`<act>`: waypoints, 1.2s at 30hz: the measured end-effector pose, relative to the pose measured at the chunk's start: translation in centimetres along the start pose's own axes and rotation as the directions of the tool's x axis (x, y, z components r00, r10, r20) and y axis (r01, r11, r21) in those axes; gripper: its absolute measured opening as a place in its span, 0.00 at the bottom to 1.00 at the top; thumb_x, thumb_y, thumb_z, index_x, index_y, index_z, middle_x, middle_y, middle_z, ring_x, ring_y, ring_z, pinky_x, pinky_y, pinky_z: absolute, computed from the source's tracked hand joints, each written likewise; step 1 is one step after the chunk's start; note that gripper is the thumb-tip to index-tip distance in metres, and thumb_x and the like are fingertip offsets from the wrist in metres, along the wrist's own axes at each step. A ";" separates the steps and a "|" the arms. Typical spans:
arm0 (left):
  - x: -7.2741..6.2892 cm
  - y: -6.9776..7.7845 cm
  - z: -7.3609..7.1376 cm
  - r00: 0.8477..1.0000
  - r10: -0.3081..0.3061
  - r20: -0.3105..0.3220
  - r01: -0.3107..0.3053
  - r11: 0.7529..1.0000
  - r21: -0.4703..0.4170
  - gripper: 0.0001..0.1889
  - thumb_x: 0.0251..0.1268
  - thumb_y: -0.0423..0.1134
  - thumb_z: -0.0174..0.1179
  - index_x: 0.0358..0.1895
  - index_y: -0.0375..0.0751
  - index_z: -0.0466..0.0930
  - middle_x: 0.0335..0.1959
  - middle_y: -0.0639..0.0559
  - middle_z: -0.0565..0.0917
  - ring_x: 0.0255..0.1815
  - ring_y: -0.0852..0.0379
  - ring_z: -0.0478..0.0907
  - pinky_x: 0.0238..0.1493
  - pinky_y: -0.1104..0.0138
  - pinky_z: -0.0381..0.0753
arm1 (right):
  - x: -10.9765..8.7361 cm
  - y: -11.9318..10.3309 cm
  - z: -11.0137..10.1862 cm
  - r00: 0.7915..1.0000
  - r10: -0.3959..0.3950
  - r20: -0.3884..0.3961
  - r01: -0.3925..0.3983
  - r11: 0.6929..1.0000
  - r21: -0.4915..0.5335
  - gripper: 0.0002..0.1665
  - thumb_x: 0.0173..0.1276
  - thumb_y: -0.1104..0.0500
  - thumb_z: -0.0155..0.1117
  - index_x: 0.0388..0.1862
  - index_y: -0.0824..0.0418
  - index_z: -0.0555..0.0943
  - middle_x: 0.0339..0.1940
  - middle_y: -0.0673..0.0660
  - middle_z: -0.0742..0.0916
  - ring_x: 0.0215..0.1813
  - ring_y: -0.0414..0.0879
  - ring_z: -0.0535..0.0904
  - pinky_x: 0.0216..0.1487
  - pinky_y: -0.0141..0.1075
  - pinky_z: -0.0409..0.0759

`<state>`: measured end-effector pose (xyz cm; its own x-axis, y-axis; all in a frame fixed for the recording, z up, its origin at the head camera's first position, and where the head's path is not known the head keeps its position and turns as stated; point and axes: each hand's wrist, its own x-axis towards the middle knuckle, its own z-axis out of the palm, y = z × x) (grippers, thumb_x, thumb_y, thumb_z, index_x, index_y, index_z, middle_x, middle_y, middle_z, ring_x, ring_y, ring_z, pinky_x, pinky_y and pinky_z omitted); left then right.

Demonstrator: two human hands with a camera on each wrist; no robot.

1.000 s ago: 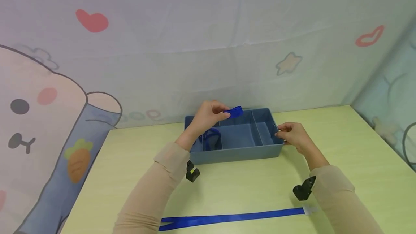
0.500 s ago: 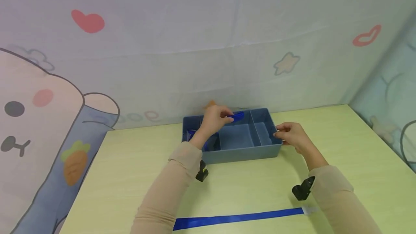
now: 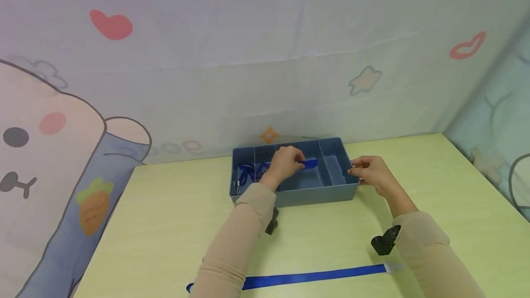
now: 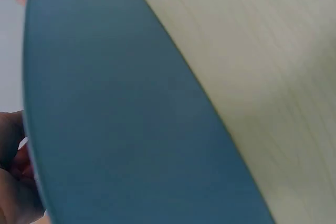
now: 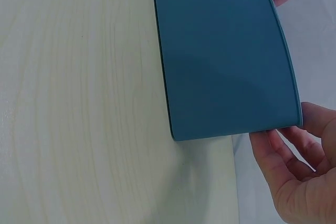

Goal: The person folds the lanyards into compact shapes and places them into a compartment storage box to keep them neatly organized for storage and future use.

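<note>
A folded bundle of blue lanyard (image 3: pixel 310 164) is pinched between the thumb and fingers of my left hand (image 3: pixel 285 165). That hand reaches down into the wide compartment of a blue-grey divided box (image 3: pixel 319 194). My right hand (image 3: pixel 372 173) holds the box's right end at the rim. In the right wrist view its thumb lies on the rim and its fingers (image 5: pixel 269 163) press the end wall from outside. More coiled blue lanyards (image 3: pixel 246 172) with small metal hooks lie in the left compartments, partly behind my left hand. The box wall (image 4: pixel 121 103) fills much of the left wrist view.
A long blue lanyard (image 3: pixel 314 277) lies stretched along the front of the pale table (image 3: pixel 174 224), with a whitish piece (image 3: pixel 392 267) at its right end. My left forearm covers part of it. A printed cloth (image 3: pixel 232 59) hangs right behind the box.
My left hand has moved right and down with the folded lanyard, from above the box into its wide compartment. The left compartments are more exposed. My right hand stays on the box's end.
</note>
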<state>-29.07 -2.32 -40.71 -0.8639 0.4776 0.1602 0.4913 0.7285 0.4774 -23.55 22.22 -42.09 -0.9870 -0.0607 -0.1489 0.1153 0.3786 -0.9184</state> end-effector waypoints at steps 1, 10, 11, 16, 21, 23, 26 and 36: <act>0.0 0.0 0.2 1.000 -0.005 0.003 0.005 1.000 0.014 0.06 0.56 0.34 0.66 0.37 0.38 0.85 0.35 0.49 0.85 0.36 0.54 0.81 0.40 0.66 0.79 | 0.0 0.0 0.0 1.000 0.000 -0.001 0.000 1.000 -0.002 0.24 0.66 0.65 0.59 0.57 0.77 0.69 0.42 0.58 0.82 0.38 0.42 0.80 0.34 0.32 0.80; -0.1 0.2 1.5 0.998 -0.065 -0.011 0.066 0.984 0.163 0.04 0.52 0.34 0.68 0.33 0.42 0.86 0.31 0.52 0.85 0.34 0.52 0.81 0.35 0.63 0.80 | 0.1 0.1 0.3 1.000 0.004 0.005 -0.004 1.000 -0.008 0.24 0.66 0.64 0.59 0.57 0.77 0.69 0.44 0.60 0.81 0.41 0.48 0.80 0.34 0.33 0.81; 0.0 0.3 1.6 0.998 -0.070 -0.002 0.069 0.980 0.188 0.04 0.53 0.34 0.68 0.33 0.43 0.86 0.31 0.52 0.85 0.34 0.52 0.81 0.35 0.63 0.80 | 0.1 0.1 0.3 1.000 0.005 0.004 -0.005 1.000 -0.008 0.24 0.66 0.64 0.59 0.57 0.77 0.69 0.44 0.60 0.81 0.41 0.48 0.80 0.34 0.33 0.81; 0.1 0.3 2.3 0.994 -0.093 0.053 0.073 0.949 0.306 0.06 0.53 0.32 0.66 0.35 0.45 0.86 0.35 0.53 0.86 0.35 0.52 0.82 0.34 0.64 0.81 | 0.1 -0.1 0.4 1.000 0.007 0.002 -0.007 1.000 -0.005 0.24 0.66 0.64 0.60 0.57 0.77 0.69 0.44 0.60 0.81 0.40 0.46 0.80 0.34 0.33 0.81; -0.2 0.2 2.6 0.991 -0.121 0.063 0.086 0.915 0.393 0.07 0.54 0.29 0.62 0.30 0.46 0.85 0.32 0.52 0.85 0.31 0.52 0.81 0.29 0.62 0.81 | 0.2 -0.2 0.7 1.000 -0.002 0.010 0.002 1.000 0.000 0.24 0.66 0.64 0.60 0.57 0.77 0.69 0.43 0.60 0.81 0.38 0.44 0.79 0.33 0.32 0.80; -0.4 0.1 2.6 0.990 -0.124 0.062 0.087 0.904 0.418 0.07 0.54 0.28 0.62 0.27 0.45 0.84 0.30 0.51 0.85 0.30 0.52 0.81 0.28 0.62 0.80 | 0.3 -0.2 0.8 1.000 -0.004 0.015 0.004 1.000 -0.001 0.24 0.66 0.64 0.60 0.57 0.77 0.69 0.44 0.60 0.81 0.39 0.45 0.79 0.34 0.32 0.80; -0.5 -0.1 2.7 0.990 -0.125 0.059 0.088 0.899 0.430 0.07 0.53 0.28 0.62 0.25 0.45 0.84 0.29 0.51 0.85 0.29 0.52 0.81 0.27 0.61 0.80 | 0.4 -0.1 0.9 1.000 0.000 0.024 0.000 1.000 -0.002 0.25 0.66 0.64 0.60 0.57 0.76 0.69 0.44 0.60 0.81 0.42 0.49 0.79 0.35 0.33 0.80; -0.6 0.0 1.4 0.988 -0.098 0.116 0.052 0.937 0.347 0.10 0.48 0.29 0.69 0.36 0.41 0.84 0.37 0.49 0.85 0.38 0.51 0.81 0.38 0.62 0.81 | 0.6 -0.2 0.6 0.998 0.007 0.065 -0.008 1.000 0.020 0.28 0.66 0.61 0.60 0.59 0.76 0.67 0.44 0.58 0.80 0.47 0.53 0.79 0.41 0.37 0.81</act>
<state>-28.40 -1.89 -42.04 -0.8891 0.4576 0.0117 0.4536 0.8774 0.1560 -24.13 21.55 -42.24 -0.9768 -0.1177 -0.1789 0.1259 0.3601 -0.9244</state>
